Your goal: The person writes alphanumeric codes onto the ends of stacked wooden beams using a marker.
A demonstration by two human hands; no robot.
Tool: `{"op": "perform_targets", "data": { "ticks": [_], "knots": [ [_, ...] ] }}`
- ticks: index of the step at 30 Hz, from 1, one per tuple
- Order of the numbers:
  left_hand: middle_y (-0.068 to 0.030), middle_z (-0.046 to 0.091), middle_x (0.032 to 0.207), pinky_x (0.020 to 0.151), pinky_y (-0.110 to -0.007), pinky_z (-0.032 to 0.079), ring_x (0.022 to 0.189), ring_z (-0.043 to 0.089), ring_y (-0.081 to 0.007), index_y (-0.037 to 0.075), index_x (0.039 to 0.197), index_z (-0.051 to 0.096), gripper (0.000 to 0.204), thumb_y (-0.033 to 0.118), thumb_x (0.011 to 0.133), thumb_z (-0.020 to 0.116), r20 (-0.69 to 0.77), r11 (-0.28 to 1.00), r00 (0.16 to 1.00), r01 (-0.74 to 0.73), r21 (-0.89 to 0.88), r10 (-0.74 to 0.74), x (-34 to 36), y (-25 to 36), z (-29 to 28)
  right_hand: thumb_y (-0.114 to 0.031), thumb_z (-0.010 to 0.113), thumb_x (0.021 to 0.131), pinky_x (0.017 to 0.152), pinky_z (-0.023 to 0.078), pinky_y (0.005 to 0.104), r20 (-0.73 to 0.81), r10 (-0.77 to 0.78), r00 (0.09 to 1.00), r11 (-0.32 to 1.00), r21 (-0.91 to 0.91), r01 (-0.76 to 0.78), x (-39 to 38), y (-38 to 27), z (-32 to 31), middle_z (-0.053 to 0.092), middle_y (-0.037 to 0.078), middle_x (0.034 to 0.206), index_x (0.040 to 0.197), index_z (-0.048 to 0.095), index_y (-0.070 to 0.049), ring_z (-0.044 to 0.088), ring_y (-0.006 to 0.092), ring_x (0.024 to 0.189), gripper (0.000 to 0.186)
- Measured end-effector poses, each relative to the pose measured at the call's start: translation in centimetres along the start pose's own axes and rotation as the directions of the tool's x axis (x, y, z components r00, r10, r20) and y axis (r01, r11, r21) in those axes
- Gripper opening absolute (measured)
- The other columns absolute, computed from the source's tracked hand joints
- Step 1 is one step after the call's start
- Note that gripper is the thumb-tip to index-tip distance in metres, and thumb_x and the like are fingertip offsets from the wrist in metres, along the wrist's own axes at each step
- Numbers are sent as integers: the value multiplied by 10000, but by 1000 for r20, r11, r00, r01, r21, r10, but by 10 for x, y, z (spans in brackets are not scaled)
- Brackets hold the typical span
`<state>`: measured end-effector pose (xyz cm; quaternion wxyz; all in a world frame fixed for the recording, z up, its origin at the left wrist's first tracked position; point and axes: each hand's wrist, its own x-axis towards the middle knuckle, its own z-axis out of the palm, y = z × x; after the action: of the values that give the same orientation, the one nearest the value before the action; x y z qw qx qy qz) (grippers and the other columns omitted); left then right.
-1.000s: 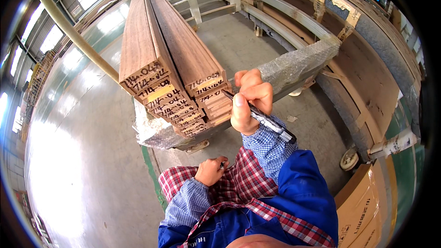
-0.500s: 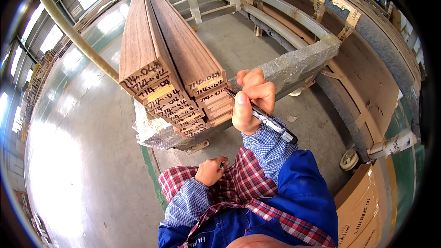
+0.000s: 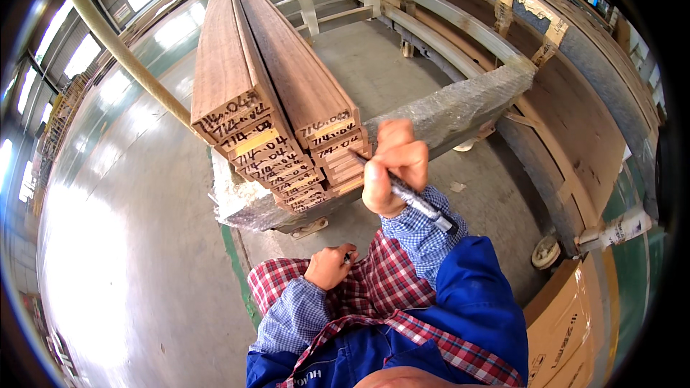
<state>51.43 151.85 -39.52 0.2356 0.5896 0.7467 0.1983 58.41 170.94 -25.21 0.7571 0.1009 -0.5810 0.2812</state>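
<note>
My right hand (image 3: 394,167) is closed around a marker pen (image 3: 420,203) with a silver-and-black barrel. Its dark tip points at the end faces of the right stack of wooden boards (image 3: 298,65); whether it touches cannot be told. Handwritten black marks cover the upper ends of this stack, and lower ends look bare. Beside it, the left stack of boards (image 3: 231,65) bears similar marks down most of its ends. My left hand (image 3: 328,267) rests on my checked apron (image 3: 384,273), fingers closed on a small dark cap-like piece, mostly hidden.
The stacks lie on a metal frame (image 3: 460,111) wrapped in clear plastic. A long brown-panelled rack (image 3: 568,151) stands at the right, with a cardboard box (image 3: 564,330) at the lower right. A pale pole (image 3: 129,54) slants at the left. A caster wheel (image 3: 546,251) sits near the rack.
The pen tip has moved slightly down the right stack's ends, and the marked row beneath the top ones now shows more clearly. My left hand has stayed in place.
</note>
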Motion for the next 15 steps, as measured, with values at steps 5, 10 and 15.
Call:
{"op": "perform_targets", "data": {
  "ticks": [5,10,15],
  "knots": [
    [-199,648,720,653,-455,531,692,646,-384,117,1031,665,212,275,909,595,-1,1000,1000,-13,-6,13,-1,-1,0,-58,639,831,622,398,331,16,-8,1000,1000,-17,9,1,3,-3,462,26,721,869,436,-74,396,160,697,208],
    [-196,646,707,651,-453,533,689,648,-379,118,1029,666,210,275,908,596,-13,1000,999,-31,1,31,-1,-2,1,-56,635,832,634,413,342,-23,29,999,1000,5,-29,0,4,-2,458,30,725,862,426,-70,396,165,698,212],
    [-193,644,697,647,-450,534,680,650,-372,123,1030,666,210,280,908,597,-8,1000,1000,-23,3,23,0,0,1,-48,627,830,648,419,353,3,18,1000,1000,-21,-18,1,5,-2,459,33,730,857,421,-68,400,171,701,209]
  ]
}}
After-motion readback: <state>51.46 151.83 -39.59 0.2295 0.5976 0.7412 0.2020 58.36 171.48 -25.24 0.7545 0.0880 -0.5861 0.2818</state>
